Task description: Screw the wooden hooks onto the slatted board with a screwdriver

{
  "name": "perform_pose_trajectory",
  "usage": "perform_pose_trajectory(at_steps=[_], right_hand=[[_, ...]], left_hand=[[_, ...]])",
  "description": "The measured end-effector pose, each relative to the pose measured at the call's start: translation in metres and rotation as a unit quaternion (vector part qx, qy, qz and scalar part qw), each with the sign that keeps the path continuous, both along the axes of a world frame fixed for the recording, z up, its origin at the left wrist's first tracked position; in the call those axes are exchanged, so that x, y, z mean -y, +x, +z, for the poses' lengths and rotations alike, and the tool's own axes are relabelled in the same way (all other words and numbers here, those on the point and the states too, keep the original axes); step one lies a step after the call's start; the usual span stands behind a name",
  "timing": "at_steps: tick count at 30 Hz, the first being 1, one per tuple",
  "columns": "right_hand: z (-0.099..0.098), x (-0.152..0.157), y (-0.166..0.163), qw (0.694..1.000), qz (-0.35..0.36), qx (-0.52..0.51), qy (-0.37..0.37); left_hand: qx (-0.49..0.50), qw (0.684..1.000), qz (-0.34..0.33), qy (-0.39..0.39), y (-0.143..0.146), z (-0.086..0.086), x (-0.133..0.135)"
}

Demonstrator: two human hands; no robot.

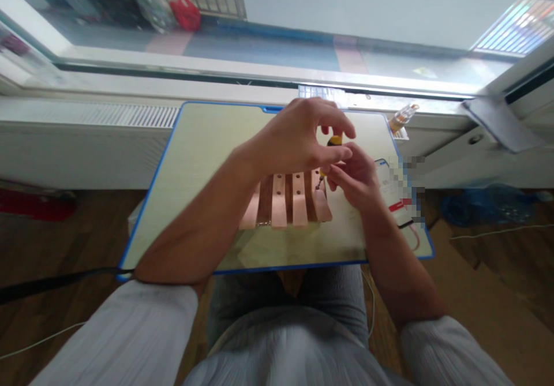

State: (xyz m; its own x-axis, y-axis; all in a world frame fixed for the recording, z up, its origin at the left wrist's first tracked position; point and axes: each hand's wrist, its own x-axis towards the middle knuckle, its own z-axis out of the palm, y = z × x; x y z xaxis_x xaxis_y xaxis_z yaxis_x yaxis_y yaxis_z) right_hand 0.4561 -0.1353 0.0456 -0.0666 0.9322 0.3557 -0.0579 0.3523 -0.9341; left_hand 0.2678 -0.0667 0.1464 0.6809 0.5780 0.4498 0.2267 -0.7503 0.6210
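A small screwdriver point(334, 141) with a yellow and black handle stands nearly upright, its dark shaft reaching down to the rightmost wooden strip. My left hand point(314, 132) curls around the handle's upper part, thumb in front, fingers arched above and behind. Lower down, my right hand point(355, 175) pinches about the screwdriver, partly hidden behind the left thumb. Beneath both hands lies a wooden piece point(285, 201) with several pale curved strips over darker wood. Dark round holes or screw heads mark the strips' upper ends. My left forearm covers its left side.
The pale board point(194, 143) with a blue rim is my work surface. A phone point(392, 193) lies at its right side, partly blurred out. A small clear bottle point(402, 117) stands by the far right corner. Beyond are a radiator point(142, 115) and a window.
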Motion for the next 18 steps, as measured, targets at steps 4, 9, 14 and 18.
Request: perform_pose_trajectory(at_steps=[4, 9, 14, 18], right_hand=[[-0.0027, -0.0003, 0.0006, 0.999, -0.029, 0.042, -0.001], [-0.0031, -0.0001, -0.0036, 0.999, -0.035, 0.031, -0.002], [0.0002, 0.0015, -0.0033, 0.999, -0.034, 0.004, -0.01], [0.0046, 0.0024, 0.0021, 0.999, -0.026, -0.002, -0.031]], left_hand=[[0.0, 0.999, 0.043, -0.001, -0.0016, -0.0026, -0.0036], [-0.004, 0.999, 0.048, -0.014, -0.0013, -0.006, -0.0044], [-0.001, 0.999, 0.021, -0.029, -0.0003, -0.003, -0.0008], [-0.012, 1.0, 0.003, -0.028, -0.0025, 0.0003, 0.0005]])
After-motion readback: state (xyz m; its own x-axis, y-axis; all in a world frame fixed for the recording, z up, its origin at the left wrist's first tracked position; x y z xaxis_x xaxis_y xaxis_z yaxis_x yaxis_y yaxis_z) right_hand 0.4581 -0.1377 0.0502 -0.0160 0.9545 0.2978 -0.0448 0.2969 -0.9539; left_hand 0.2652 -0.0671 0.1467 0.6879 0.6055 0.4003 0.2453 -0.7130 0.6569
